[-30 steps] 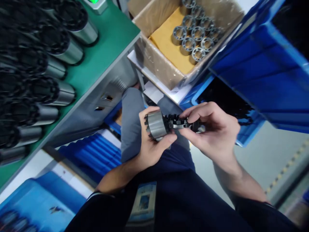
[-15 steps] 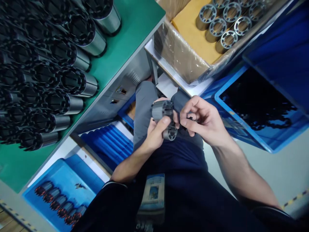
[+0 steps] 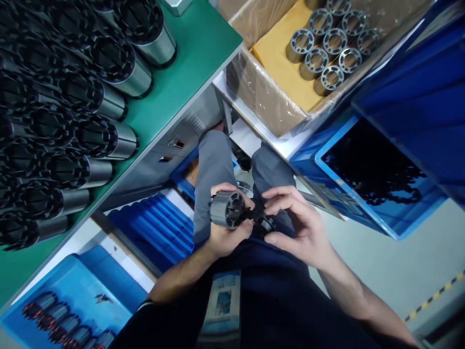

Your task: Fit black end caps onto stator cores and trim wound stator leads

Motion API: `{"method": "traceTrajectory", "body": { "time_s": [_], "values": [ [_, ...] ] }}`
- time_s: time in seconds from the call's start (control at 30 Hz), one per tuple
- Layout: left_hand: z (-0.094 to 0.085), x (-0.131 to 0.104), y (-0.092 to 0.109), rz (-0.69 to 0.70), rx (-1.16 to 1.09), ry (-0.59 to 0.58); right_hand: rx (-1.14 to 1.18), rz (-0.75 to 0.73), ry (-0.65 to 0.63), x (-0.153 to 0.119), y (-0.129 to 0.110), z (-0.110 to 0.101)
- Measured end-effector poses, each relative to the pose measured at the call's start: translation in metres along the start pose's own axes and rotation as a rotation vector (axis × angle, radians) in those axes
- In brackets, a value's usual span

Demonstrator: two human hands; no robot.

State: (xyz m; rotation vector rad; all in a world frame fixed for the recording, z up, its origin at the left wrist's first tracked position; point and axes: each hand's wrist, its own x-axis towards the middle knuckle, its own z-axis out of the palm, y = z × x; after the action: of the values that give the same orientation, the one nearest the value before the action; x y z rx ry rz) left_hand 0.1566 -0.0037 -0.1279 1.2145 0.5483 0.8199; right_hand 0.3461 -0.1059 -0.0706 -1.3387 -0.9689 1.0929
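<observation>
My left hand [image 3: 227,242] is closed around a slotted metal motor core [image 3: 225,209], a grey cylinder with black lining at its open end, held on its side above my lap. Just right of it is a black plastic end piece [image 3: 267,223], ring-shaped with thin prongs. My right hand [image 3: 307,225] has its thumb and fingertips curved around this end piece. The left thumb lies close to the end piece's near side. Whether the piece touches the core is hard to see.
Many black-lined cores [image 3: 123,138] stand on the green table [image 3: 196,29] at left. Bare metal cores [image 3: 332,77] fill part of a plastic-lined carton [image 3: 261,92]. A blue bin [image 3: 395,232] of black parts stands at right. Copper-wound cores [image 3: 69,327] lie in a blue tray [image 3: 72,271].
Both hands have come down nearer my body. The core's open end now faces right. The second bare core seen in my left hand earlier is no longer visible there; the black end piece now shows plainly.
</observation>
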Motion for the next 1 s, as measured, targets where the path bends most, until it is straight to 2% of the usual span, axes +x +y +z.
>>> {"method": "traceTrajectory", "body": {
  "time_s": [0.07,0.17,0.23,0.3,0.37,0.47,0.57,0.63,0.8,0.9,1.0],
  "values": [
    [0.002,0.007,0.002,0.074,-0.046,-0.014,-0.096,-0.025,-0.027,-0.001,-0.008,-0.001],
    [0.003,0.017,0.009,0.140,-0.093,-0.080,-0.116,-0.108,-0.055,-0.005,-0.022,0.000],
    [0.002,0.019,0.015,0.120,-0.199,-0.072,-0.131,-0.151,-0.043,-0.009,-0.028,-0.002],
    [-0.001,0.019,0.024,0.062,-0.337,0.018,-0.100,-0.175,0.033,-0.015,-0.031,-0.011],
    [-0.008,0.019,0.032,0.016,-0.399,0.117,-0.054,-0.201,0.190,-0.021,-0.029,-0.026],
    [-0.021,0.021,0.041,0.073,-0.348,0.198,-0.095,-0.226,0.401,-0.028,-0.019,-0.049],
    [-0.028,0.023,0.045,0.052,-0.290,0.242,-0.210,-0.195,0.446,-0.029,-0.012,-0.057],
    [-0.028,0.024,0.045,-0.004,-0.265,0.263,-0.257,-0.186,0.418,-0.028,-0.011,-0.053],
    [-0.021,0.024,0.039,0.106,-0.242,0.207,-0.286,-0.224,0.314,-0.018,-0.017,-0.039],
    [-0.015,0.024,0.039,0.056,-0.210,0.199,-0.229,-0.215,0.344,-0.015,-0.021,-0.033],
    [-0.006,0.021,0.039,-0.012,-0.182,0.205,-0.162,-0.175,0.309,-0.011,-0.023,-0.018]
  ]
}}
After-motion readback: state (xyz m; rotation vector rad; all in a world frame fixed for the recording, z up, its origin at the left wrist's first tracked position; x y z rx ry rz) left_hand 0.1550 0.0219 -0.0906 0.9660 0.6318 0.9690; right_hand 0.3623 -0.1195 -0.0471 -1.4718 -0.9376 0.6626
